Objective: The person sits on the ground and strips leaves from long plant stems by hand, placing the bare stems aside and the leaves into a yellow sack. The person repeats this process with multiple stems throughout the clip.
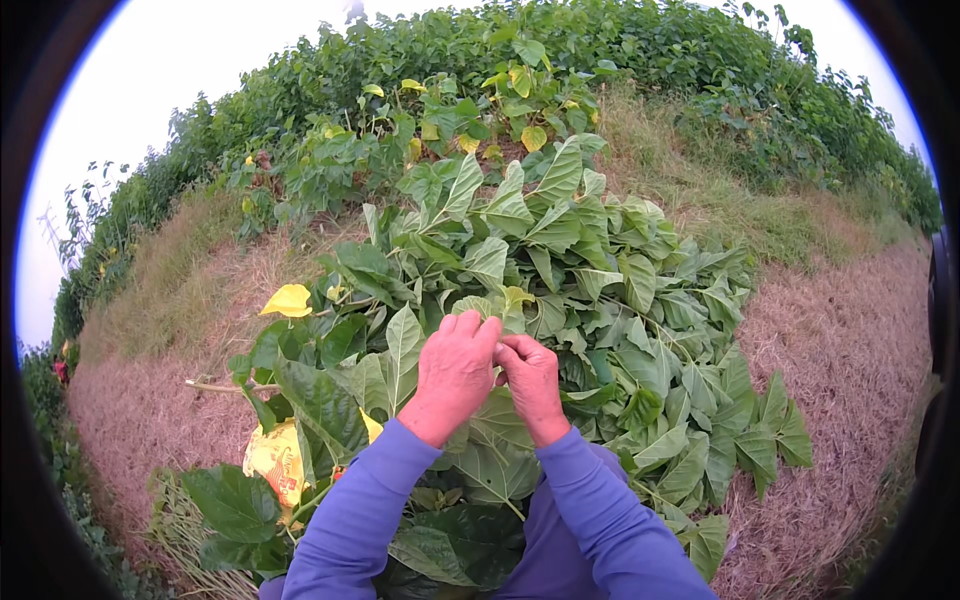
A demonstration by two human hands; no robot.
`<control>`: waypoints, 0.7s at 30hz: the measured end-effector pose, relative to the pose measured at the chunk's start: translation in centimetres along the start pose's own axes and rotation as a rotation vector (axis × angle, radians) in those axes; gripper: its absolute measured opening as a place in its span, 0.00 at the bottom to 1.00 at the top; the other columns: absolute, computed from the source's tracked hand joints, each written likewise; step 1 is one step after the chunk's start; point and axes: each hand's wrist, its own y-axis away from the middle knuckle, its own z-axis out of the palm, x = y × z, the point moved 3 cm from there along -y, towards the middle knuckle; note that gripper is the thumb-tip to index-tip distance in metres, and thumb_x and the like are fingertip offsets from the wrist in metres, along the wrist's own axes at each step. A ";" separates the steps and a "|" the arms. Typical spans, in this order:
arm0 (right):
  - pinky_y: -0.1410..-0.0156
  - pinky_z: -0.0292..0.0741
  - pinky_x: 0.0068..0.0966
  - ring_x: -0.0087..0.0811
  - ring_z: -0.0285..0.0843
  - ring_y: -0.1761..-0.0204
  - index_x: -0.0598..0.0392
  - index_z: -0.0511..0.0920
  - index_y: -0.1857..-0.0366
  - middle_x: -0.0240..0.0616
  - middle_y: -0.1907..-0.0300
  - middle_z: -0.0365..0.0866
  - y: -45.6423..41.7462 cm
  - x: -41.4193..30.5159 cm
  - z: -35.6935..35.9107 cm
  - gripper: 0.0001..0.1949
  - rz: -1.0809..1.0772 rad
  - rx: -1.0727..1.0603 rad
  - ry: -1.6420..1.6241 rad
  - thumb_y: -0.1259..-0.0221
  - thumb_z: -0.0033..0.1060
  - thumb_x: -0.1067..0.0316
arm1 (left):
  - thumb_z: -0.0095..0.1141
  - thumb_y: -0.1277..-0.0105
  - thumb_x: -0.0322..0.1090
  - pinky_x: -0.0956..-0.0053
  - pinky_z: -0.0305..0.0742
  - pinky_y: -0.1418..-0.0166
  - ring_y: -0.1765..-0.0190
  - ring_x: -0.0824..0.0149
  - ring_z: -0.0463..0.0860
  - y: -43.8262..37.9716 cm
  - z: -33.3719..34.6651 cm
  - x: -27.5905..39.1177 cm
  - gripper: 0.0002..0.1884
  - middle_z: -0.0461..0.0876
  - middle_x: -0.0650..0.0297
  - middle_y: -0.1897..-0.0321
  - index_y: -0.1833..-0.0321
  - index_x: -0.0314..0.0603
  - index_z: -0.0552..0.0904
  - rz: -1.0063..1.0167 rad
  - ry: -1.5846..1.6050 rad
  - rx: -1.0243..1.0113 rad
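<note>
My left hand (457,367) and my right hand (529,379) meet at the fingertips above a heap of cut leafy branches (660,360), apparently mulberry. Both pinch a leafy shoot, whose pale yellow-green young leaf (516,300) shows just beyond the fingers. Its stem is mostly hidden by the hands. Broad leaves (491,472) hang below my wrists, between the forearms. On the left, a bare cut stem end (214,387) pokes out of the heap.
A yellow printed bag (276,457) lies partly under leaves at the left. Behind the heap stand low plants with yellowing leaves (534,138) and dense green bushes (660,45). Dry grass (832,337) covers the ground on both sides. A small red shape (60,369), too distant to identify, shows far left.
</note>
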 end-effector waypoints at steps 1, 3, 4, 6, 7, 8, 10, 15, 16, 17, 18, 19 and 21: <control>0.70 0.77 0.17 0.20 0.80 0.69 0.64 0.83 0.59 0.33 0.67 0.84 -0.1 -0.1 0.0 0.09 0.009 -0.019 -0.006 0.32 0.63 0.68 | 0.58 0.45 0.24 0.61 0.76 0.57 0.60 0.53 0.77 0.1 0.2 -0.2 0.15 0.77 0.58 0.63 0.54 0.42 0.80 0.006 -0.010 0.009; 0.68 0.79 0.18 0.21 0.81 0.67 0.63 0.83 0.57 0.34 0.66 0.84 -0.1 0.0 0.0 0.09 0.026 -0.053 -0.059 0.31 0.61 0.68 | 0.58 0.44 0.24 0.60 0.75 0.58 0.60 0.53 0.77 0.1 0.6 -0.6 0.13 0.78 0.58 0.64 0.55 0.42 0.80 -0.005 -0.010 0.026; 0.68 0.80 0.18 0.22 0.82 0.66 0.64 0.83 0.57 0.36 0.65 0.85 -0.1 0.1 0.1 0.10 0.033 -0.067 -0.106 0.31 0.60 0.68 | 0.58 0.43 0.25 0.60 0.75 0.58 0.60 0.53 0.77 0.1 0.7 -0.7 0.12 0.78 0.58 0.65 0.56 0.42 0.80 -0.010 -0.010 0.034; 0.66 0.81 0.19 0.23 0.83 0.65 0.64 0.82 0.56 0.37 0.64 0.85 -0.1 0.2 0.1 0.10 0.044 -0.090 -0.168 0.30 0.58 0.68 | 0.57 0.42 0.26 0.60 0.75 0.58 0.60 0.54 0.77 0.3 0.7 -0.8 0.09 0.78 0.58 0.66 0.57 0.41 0.80 -0.016 -0.009 0.048; 0.66 0.82 0.20 0.24 0.84 0.65 0.64 0.82 0.56 0.38 0.64 0.85 -0.1 0.1 0.1 0.10 0.048 -0.097 -0.183 0.30 0.58 0.68 | 0.57 0.41 0.27 0.60 0.75 0.58 0.60 0.54 0.78 0.3 0.7 -0.8 0.08 0.78 0.58 0.66 0.58 0.41 0.80 -0.019 -0.008 0.055; 0.65 0.82 0.20 0.24 0.84 0.64 0.64 0.83 0.56 0.38 0.63 0.85 -0.1 0.0 0.1 0.10 0.052 -0.105 -0.198 0.29 0.57 0.68 | 0.57 0.41 0.27 0.60 0.75 0.58 0.60 0.54 0.78 0.4 0.7 -0.9 0.08 0.79 0.58 0.67 0.58 0.41 0.80 -0.027 -0.001 0.054; 0.65 0.82 0.20 0.24 0.84 0.65 0.64 0.83 0.56 0.37 0.63 0.86 0.0 -0.2 0.0 0.10 0.076 -0.101 -0.224 0.30 0.58 0.68 | 0.58 0.40 0.28 0.60 0.75 0.58 0.61 0.53 0.78 0.6 0.7 -0.9 0.07 0.79 0.58 0.68 0.59 0.41 0.80 -0.044 0.014 0.054; 0.65 0.80 0.20 0.25 0.83 0.65 0.63 0.84 0.59 0.35 0.64 0.86 0.0 -0.1 0.0 0.08 0.088 -0.082 -0.219 0.31 0.59 0.69 | 0.57 0.39 0.28 0.59 0.75 0.61 0.63 0.53 0.79 1.2 0.9 -0.9 0.04 0.79 0.58 0.71 0.62 0.41 0.80 -0.070 0.042 0.063; 0.66 0.80 0.20 0.24 0.83 0.65 0.63 0.84 0.59 0.35 0.64 0.86 0.1 -0.2 0.1 0.08 0.088 -0.075 -0.215 0.32 0.60 0.69 | 0.57 0.39 0.28 0.59 0.75 0.62 0.64 0.53 0.79 1.4 0.9 -0.8 0.03 0.79 0.57 0.72 0.63 0.42 0.79 -0.075 0.044 0.067; 0.66 0.79 0.20 0.24 0.83 0.65 0.62 0.84 0.60 0.35 0.65 0.86 0.1 -0.2 0.1 0.08 0.088 -0.069 -0.211 0.32 0.60 0.69 | 0.57 0.39 0.28 0.59 0.75 0.63 0.65 0.53 0.80 1.6 1.0 -0.8 0.02 0.79 0.57 0.72 0.64 0.42 0.79 -0.064 0.036 0.058; 0.66 0.78 0.20 0.23 0.82 0.66 0.62 0.84 0.60 0.34 0.65 0.85 0.1 -0.2 0.1 0.08 0.068 -0.064 -0.178 0.32 0.60 0.69 | 0.57 0.39 0.28 0.59 0.75 0.64 0.66 0.53 0.80 1.8 1.1 -0.8 0.01 0.79 0.57 0.73 0.66 0.42 0.78 -0.053 0.029 0.049; 0.66 0.78 0.19 0.23 0.82 0.67 0.62 0.85 0.61 0.34 0.66 0.85 0.1 -0.1 0.0 0.07 0.048 -0.059 -0.145 0.33 0.61 0.70 | 0.56 0.39 0.28 0.59 0.75 0.65 0.67 0.53 0.80 1.9 1.2 -0.8 0.01 0.79 0.57 0.74 0.67 0.43 0.77 -0.042 0.022 0.041; 0.66 0.77 0.19 0.22 0.80 0.68 0.62 0.85 0.62 0.32 0.68 0.84 0.2 0.2 -0.1 0.07 0.019 -0.046 -0.095 0.34 0.62 0.70 | 0.56 0.39 0.29 0.58 0.75 0.67 0.68 0.53 0.80 2.3 1.2 -0.6 0.02 0.79 0.57 0.75 0.69 0.43 0.77 -0.045 0.008 0.042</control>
